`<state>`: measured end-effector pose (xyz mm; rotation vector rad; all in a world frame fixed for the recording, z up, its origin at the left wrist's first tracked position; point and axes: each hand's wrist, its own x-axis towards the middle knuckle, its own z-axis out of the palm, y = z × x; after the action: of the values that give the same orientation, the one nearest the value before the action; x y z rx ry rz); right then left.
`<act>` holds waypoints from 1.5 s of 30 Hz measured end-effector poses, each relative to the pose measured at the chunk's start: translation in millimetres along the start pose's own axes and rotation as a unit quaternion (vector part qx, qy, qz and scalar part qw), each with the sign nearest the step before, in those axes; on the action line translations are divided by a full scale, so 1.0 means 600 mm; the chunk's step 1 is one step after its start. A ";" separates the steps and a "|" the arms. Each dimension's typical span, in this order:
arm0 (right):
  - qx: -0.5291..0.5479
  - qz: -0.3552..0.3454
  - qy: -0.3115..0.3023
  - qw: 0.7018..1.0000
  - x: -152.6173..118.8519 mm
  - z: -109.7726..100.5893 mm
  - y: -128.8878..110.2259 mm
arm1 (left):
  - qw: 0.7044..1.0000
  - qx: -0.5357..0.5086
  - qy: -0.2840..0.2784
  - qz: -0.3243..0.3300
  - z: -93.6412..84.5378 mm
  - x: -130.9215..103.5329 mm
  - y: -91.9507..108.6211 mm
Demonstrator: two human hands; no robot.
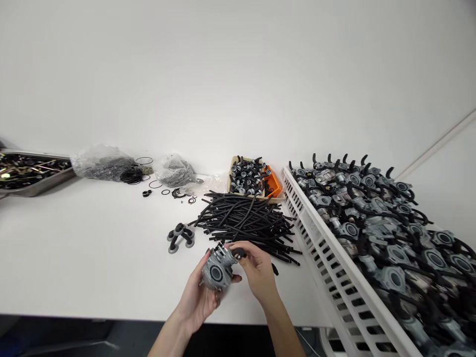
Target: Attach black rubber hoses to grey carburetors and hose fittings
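In my left hand (199, 297) rests a grey metal carburetor (217, 271), with the fingers wrapped beneath and around its body and its round bore turned toward me. My right hand (258, 270) is closed at the carburetor's upper right side. Its thumb and fingers pinch a short curved black rubber hose (240, 253) there; the fingers partly hide where the hose meets the body. Just beyond both hands lies a loose pile of black rubber tubes (241, 218). Several short black hoses with grey round caps (180, 237) sit to the left on the white table (111, 258).
A white slotted crate (334, 258) full of carburetors with hoses stands at the right. Behind the tubes are a cream tray (232, 173) of small capped hoses and an orange bin (274, 183). Plastic bags (106, 163), black rings (165, 192) and a metal tray (48, 181) lie along the wall.
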<state>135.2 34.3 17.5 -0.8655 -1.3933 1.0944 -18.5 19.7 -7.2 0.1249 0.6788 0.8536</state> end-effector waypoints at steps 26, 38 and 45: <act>0.040 0.039 0.080 0.995 -0.018 -0.002 0.041 | 0.998 -0.040 0.040 0.037 0.007 -0.001 -0.003; -0.015 0.058 0.046 0.997 -0.042 0.013 0.046 | 0.990 -0.006 -0.123 0.073 -0.016 0.000 -0.017; -0.045 -0.001 0.002 0.999 -0.038 0.011 0.013 | 0.985 -0.065 -0.142 0.070 -0.021 -0.007 -0.017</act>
<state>131.0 14.4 3.4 -0.9300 -1.4486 1.0344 -21.6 7.9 -18.6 0.1747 0.3494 0.9903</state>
